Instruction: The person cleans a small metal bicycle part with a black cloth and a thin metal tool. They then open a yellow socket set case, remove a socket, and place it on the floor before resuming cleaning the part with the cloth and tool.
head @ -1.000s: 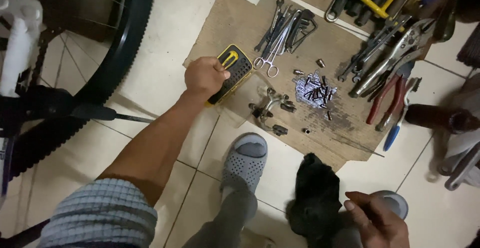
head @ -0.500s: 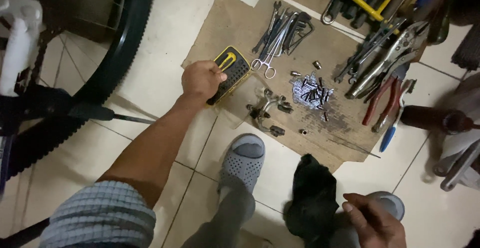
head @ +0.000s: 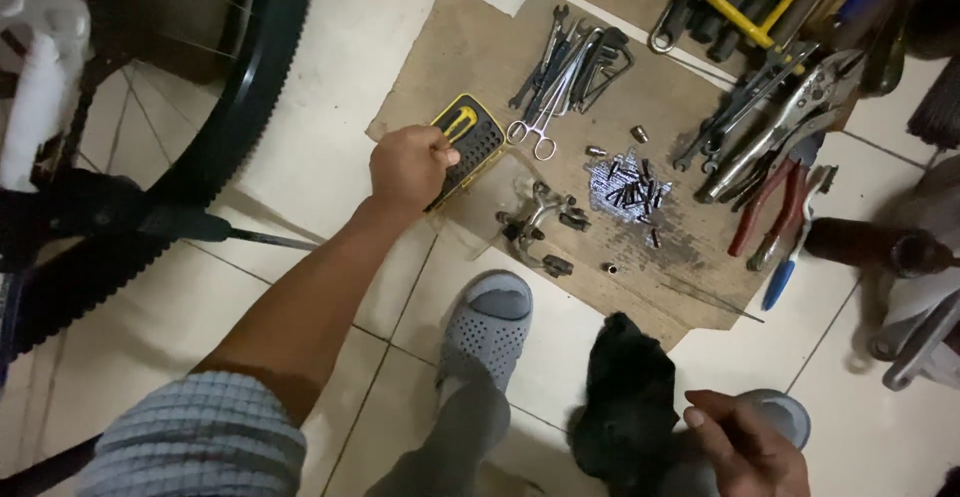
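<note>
Head view: a yellow-and-black bit set (head: 468, 147) is gripped at its near edge by the left hand (head: 408, 167) on the cardboard sheet (head: 450, 47).
Right hand (head: 745, 447), loosely curled, is rested by a black rag (head: 625, 407), held low beside the knee.

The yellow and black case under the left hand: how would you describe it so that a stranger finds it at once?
Look at the brown cardboard sheet on the pale tiled floor. At its left edge lies the flat rectangular yellow and black bit case, with the left hand on its near end. Among grey steel wrenches and surgical-style scissors, it alone is a yellow box.
</note>
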